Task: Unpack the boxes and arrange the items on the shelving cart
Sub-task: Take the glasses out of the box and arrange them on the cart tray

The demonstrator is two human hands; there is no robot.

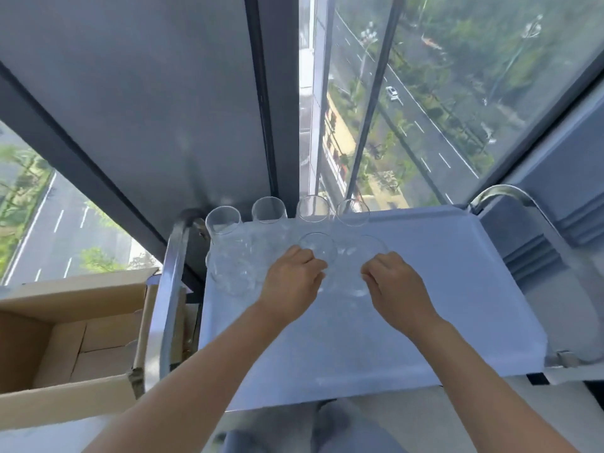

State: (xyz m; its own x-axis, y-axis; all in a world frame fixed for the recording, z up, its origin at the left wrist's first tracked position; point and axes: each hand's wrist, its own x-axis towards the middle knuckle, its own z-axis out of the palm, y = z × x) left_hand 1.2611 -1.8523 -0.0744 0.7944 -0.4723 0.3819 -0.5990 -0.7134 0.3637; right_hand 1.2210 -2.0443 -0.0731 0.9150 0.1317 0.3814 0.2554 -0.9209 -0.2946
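Your two bare forearms reach forward from the bottom of the view over the top shelf of a metal cart (376, 338), whose flat pale surface is bare on the near and right sides.

Your left hand (291, 282) has its fingers curled around the near side of a clear drinking glass (318, 248) standing upright on the shelf. Your right hand (397, 282) is curled the same way around a second clear glass (371, 250) just to the right of the first. The two glasses stand close together, and each hand grips its own glass from the near side, low on the wall. Judging by this, you are setting them down as a pair to begin or extend a second row.

To the left of your left hand, more clear glasses (232, 273) are grouped on the shelf, though their outlines are hard to separate.

Beyond your hands, along the far edge of the shelf, four glasses (287, 210) stand upright in a straight row, side by side. They probably sit at the back so the near space stays free for filling.

At your left, beside the cart's curved handle (173, 273), an open cardboard box (65, 393) sits lower down, its flaps spread; what remains inside is not clear.

Past the cart, tall windows (457, 93) look down onto a road and trees.
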